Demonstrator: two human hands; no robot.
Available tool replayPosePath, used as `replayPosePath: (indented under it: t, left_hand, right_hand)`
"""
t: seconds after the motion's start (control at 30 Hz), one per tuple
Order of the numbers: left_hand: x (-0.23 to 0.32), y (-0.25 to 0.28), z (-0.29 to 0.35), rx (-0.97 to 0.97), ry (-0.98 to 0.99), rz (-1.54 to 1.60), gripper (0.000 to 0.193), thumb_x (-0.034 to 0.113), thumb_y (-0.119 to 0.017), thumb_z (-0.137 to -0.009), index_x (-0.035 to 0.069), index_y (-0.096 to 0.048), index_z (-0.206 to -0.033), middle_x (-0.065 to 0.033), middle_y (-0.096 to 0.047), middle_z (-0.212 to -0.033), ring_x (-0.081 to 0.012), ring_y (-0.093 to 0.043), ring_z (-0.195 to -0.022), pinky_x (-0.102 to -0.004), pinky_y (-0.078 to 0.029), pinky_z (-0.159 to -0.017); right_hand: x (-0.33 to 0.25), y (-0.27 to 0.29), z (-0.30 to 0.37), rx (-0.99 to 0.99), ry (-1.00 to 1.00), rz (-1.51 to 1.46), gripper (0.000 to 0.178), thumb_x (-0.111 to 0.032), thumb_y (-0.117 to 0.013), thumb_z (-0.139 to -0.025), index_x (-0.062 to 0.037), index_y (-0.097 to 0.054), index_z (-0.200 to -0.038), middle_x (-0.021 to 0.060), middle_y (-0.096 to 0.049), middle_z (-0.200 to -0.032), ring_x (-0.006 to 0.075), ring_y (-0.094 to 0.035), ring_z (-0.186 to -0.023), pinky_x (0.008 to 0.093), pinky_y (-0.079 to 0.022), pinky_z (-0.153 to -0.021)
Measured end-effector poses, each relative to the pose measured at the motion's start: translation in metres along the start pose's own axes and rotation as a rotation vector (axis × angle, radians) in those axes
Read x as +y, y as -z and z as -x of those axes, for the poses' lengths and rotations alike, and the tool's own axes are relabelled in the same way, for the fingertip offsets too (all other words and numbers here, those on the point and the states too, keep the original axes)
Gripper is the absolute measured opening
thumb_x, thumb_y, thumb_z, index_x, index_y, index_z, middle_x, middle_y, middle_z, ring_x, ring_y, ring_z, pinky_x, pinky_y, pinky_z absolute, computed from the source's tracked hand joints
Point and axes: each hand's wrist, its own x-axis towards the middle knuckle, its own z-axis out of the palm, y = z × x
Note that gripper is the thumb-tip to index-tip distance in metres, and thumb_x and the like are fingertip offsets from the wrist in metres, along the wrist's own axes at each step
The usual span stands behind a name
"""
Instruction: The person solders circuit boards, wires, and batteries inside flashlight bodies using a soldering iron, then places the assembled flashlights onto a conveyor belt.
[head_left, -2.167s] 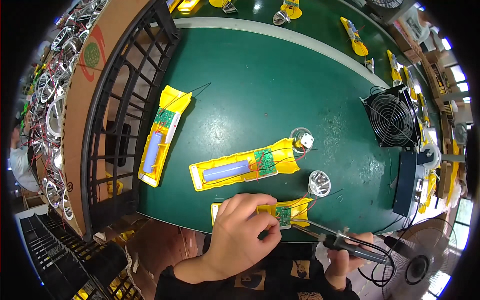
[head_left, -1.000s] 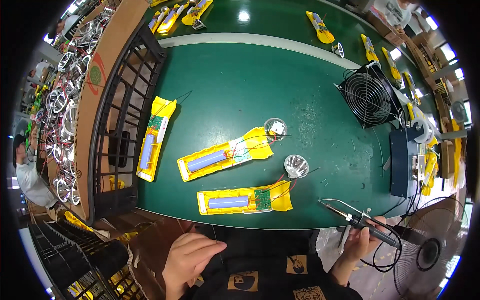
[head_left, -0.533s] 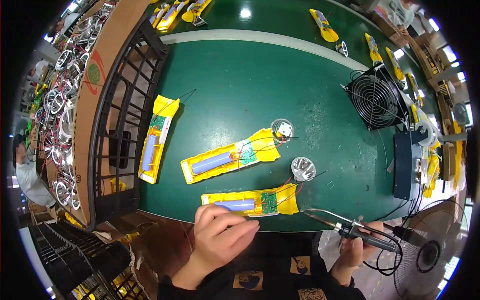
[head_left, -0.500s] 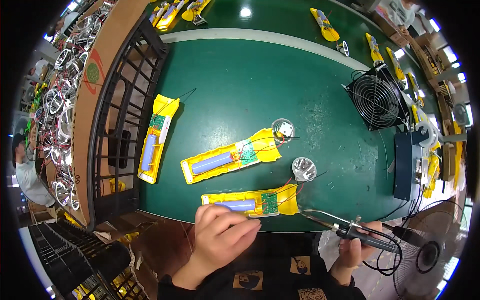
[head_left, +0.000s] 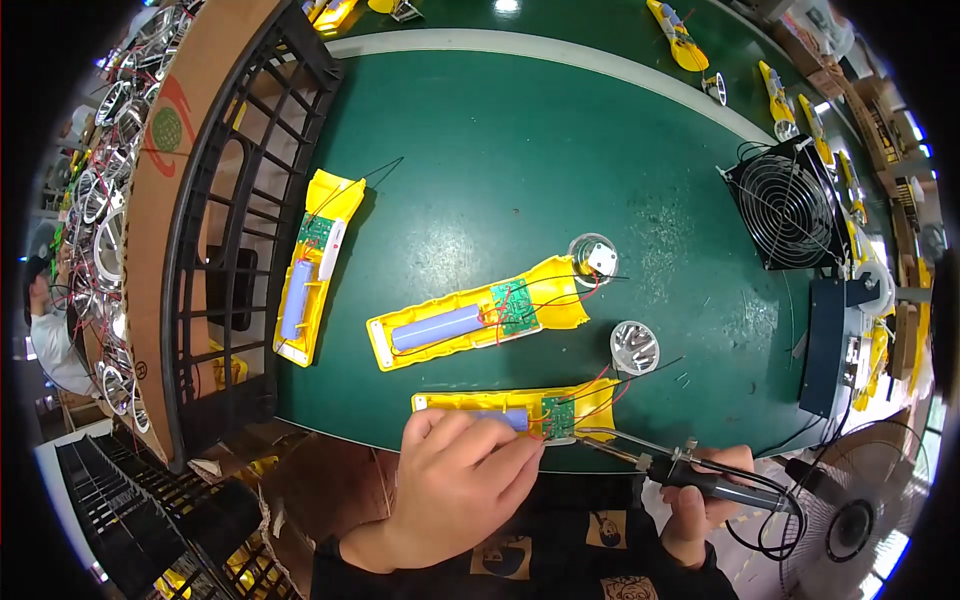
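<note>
My right hand point(head_left: 690, 520) grips a soldering iron point(head_left: 660, 468) with a thin metal feed tube. Its tip reaches the near side of a green circuit board point(head_left: 559, 413) in the nearest yellow flashlight housing point(head_left: 597, 391). My left hand point(head_left: 455, 490) is closed over that housing's near edge, partly covering its blue battery point(head_left: 516, 419). A red wire shows at the left fingertips; whether they pinch it I cannot tell. Wires run from this board toward a clear round reflector point(head_left: 635, 347). Behind lies a second open housing point(head_left: 403, 351) with battery, board and a reflector point(head_left: 596, 259).
A third yellow housing point(head_left: 320, 245) lies by a black crate point(head_left: 225, 220) at the left. A carton point(head_left: 165, 230) stands beside many reflectors. On the right are a black fan point(head_left: 788, 208), a dark blue box point(head_left: 822, 350) and a wire-cage fan point(head_left: 852, 528).
The iron's tip has moved left from the housing's end to the circuit board. My left hand has shifted right along the housing, its fingertips now by the board. The whole view has shifted slightly.
</note>
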Motion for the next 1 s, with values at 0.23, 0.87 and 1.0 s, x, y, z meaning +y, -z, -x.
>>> replayPosePath:
  t: [0.23,0.87,1.0]
  left_hand:
    - [0.0,0.006,-0.007,-0.184,0.039,0.028,0.011,0.013,-0.068,-0.062,0.012,-0.062,-0.071,0.0045,-0.052,-0.07,-0.0119,-0.05,-0.066,-0.0276,-0.033,-0.065]
    - [-0.002,0.007,-0.012,-0.132,0.041,0.061,0.013,0.012,-0.071,-0.058,0.011,-0.065,-0.07,0.0025,-0.056,-0.067,-0.0149,-0.051,-0.063,-0.0296,-0.037,-0.063]
    - [-0.004,0.007,-0.011,-0.124,0.039,0.077,0.013,0.012,-0.071,-0.058,0.011,-0.065,-0.07,0.0024,-0.056,-0.067,-0.015,-0.051,-0.063,-0.0295,-0.037,-0.063]
  right_hand:
    - [-0.001,0.0,-0.002,-0.034,-0.035,0.038,0.036,-0.018,-0.064,-0.07,0.0026,-0.038,-0.086,0.0094,-0.053,-0.058,0.0123,-0.052,-0.047,0.0219,-0.04,-0.044]
    - [0.0,0.0,0.0,-0.018,-0.031,0.036,0.036,-0.018,-0.064,-0.07,0.0035,-0.039,-0.086,0.0101,-0.052,-0.059,0.0128,-0.052,-0.046,0.0214,-0.04,-0.043]
    - [0.001,-0.002,0.001,0.022,-0.014,0.041,0.038,-0.02,-0.064,-0.071,0.0035,-0.039,-0.086,0.0086,-0.053,-0.056,0.0118,-0.051,-0.046,0.0209,-0.039,-0.043]
